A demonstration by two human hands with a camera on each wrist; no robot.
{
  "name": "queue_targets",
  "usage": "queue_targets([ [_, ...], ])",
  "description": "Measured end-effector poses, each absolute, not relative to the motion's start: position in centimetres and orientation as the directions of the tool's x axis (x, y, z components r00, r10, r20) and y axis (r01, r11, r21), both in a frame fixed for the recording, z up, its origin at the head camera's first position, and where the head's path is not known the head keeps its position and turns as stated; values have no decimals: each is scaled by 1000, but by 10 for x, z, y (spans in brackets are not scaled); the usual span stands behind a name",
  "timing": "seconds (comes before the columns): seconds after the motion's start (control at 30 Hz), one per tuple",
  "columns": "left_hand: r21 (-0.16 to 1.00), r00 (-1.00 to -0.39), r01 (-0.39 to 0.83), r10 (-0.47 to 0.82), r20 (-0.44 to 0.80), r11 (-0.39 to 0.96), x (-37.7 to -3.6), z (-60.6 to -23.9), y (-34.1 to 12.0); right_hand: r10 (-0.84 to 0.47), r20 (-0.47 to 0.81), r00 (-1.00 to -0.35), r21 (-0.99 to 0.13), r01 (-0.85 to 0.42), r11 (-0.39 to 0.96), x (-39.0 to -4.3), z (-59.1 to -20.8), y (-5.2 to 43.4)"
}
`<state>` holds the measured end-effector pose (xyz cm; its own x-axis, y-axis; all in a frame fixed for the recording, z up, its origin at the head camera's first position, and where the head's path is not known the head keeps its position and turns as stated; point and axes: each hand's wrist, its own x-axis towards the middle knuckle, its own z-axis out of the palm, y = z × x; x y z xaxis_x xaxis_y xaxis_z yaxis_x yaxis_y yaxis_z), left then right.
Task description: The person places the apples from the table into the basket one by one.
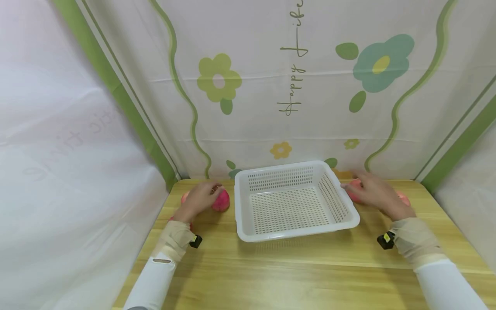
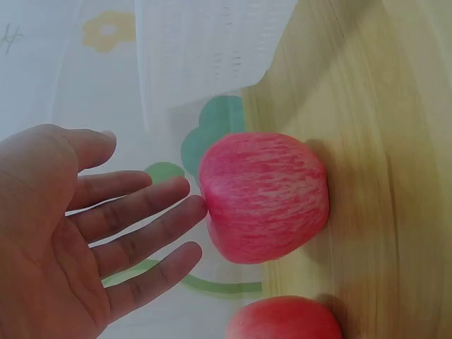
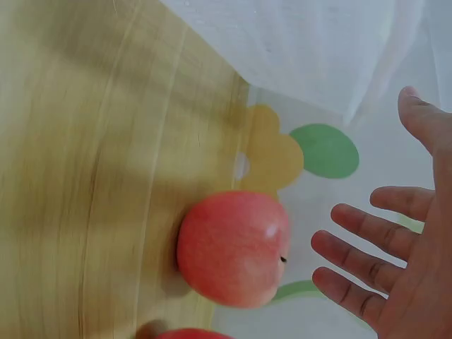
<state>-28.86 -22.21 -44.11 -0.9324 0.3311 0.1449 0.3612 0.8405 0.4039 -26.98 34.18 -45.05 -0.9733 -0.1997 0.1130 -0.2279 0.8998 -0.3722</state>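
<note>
nearest, a left sleeve (image 1: 151,280) and a right sleeve (image 1: 449,286), both white, reach in over the wooden table (image 1: 290,277), and a small black box (image 1: 195,241) sits at the left wrist, with another black box (image 1: 385,241) at the right.

farther in, a white basket (image 1: 288,236) stands between the two hands. its holed floor shows whole, and every apple in sight lies outside it on the table, so loading, if any is meant, looks not yet begun.

at the basket's left, the left hand (image 1: 197,197) is over a deep pink apple (image 1: 221,201). its fingers (image 2: 152,234) are spread and fairly straight, their tips right at the fruit; whether they touch it is hard to tell, but they do not grip it. a paler apple (image 1: 184,197) shows partly behind this hand, and a sliver of red by the wrist seems to be one more.

at the basket's right, the right hand (image 1: 376,193), slightly blurred, is near a red apple (image 1: 353,189). its fingers (image 3: 357,261) are spread too, holding nothing and a little apart from the fruit. another apple (image 1: 404,198) lies beyond that wrist, so both grips appear to be left to make.

farthest back hangs a flowered curtain (image 1: 252,116) with printed lettering.
</note>
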Motion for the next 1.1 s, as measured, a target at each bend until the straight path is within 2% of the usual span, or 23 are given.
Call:
queue_targets([
  [0.3, 437, -937, 346, 329, 118, 830, -283, -444, -213, -222, 119, -968, -362, -250, 898, -272, -456, 329],
  [0.67, 402, -939, 343, 302, 165, 849, -277, -449, -198, -219, 116, -969, -377, -247, 893, -272, -460, 316],
  [1.1, 504, -970, 245, 208, 129, 828, -267, -462, -177, -226, 142, -964, -404, -265, 876, -271, -467, 308],
])
